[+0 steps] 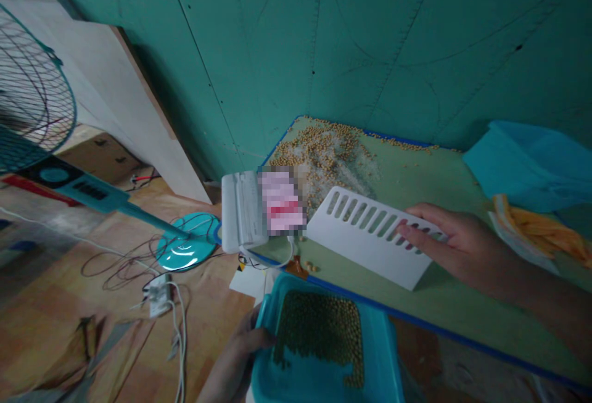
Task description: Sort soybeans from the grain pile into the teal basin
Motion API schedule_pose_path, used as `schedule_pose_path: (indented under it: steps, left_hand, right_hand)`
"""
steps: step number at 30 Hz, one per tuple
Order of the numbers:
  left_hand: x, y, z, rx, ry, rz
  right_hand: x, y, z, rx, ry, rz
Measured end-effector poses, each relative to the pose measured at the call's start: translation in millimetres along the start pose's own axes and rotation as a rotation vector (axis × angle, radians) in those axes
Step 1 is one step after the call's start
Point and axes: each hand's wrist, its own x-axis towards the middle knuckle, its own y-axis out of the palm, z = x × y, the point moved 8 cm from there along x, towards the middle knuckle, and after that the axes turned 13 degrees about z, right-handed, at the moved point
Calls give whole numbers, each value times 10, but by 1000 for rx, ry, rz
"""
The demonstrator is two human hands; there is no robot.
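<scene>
My right hand point(439, 239) grips the upper edge of a white slotted plastic panel point(361, 239), its thumb over the slots. The panel stands tilted on the green tabletop point(467, 304). With my left hand point(245, 347) I hold the left rim of a turquoise plastic bin point(277, 384) just below the table's front edge. Inside it lie small dark green beans point(305, 323) and, along the right side, tan beans point(354, 329). More tan beans point(319, 144) are spread over the table's far left corner, mixed with a pale, grainy material point(354, 171).
A white device point(240, 211) with a blurred pink area sits at the table's left edge. Blue bag-like material point(531, 156) and orange cloth point(546, 230) lie at the right. A standing fan point(92, 187), its base point(189, 242), cables and a power strip point(160, 295) occupy the left floor.
</scene>
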Motion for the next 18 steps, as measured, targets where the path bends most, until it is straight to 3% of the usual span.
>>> schedule_pose_path:
  steps: [10, 18]
  left_hand:
    - [-11, -73, 41, 12, -14, -33]
    - [9, -37, 15, 45, -7, -17]
  right_hand:
    - [-58, -60, 48, -106, -44, -100]
    - [-86, -12, 67, -88, -33, -61]
